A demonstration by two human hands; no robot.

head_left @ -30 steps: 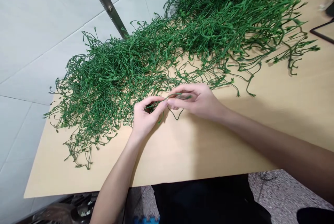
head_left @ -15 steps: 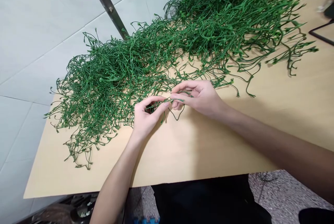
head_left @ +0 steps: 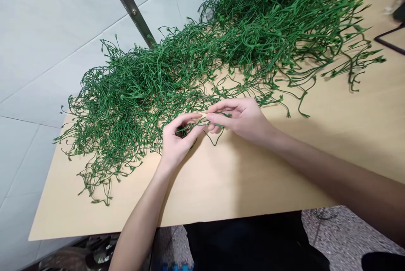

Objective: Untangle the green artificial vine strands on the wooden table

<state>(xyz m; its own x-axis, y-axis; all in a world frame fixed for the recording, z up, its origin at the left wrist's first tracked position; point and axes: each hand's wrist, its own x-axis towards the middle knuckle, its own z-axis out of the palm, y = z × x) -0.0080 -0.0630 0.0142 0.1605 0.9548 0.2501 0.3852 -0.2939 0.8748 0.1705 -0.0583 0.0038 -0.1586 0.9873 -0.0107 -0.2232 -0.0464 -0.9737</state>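
Head view: green pile (head_left: 133, 87) sweeps nine to two o'clock on bench (head_left: 202, 191), probably kept back for working room. Left hand (head_left: 175, 140) sits at nine o'clock of lifted green strands (head_left: 200, 124), curled narrow round them, likely steadying. Right hand (head_left: 245, 118), three o'clock, pinches them thumb-to-finger, seemingly for fine control.
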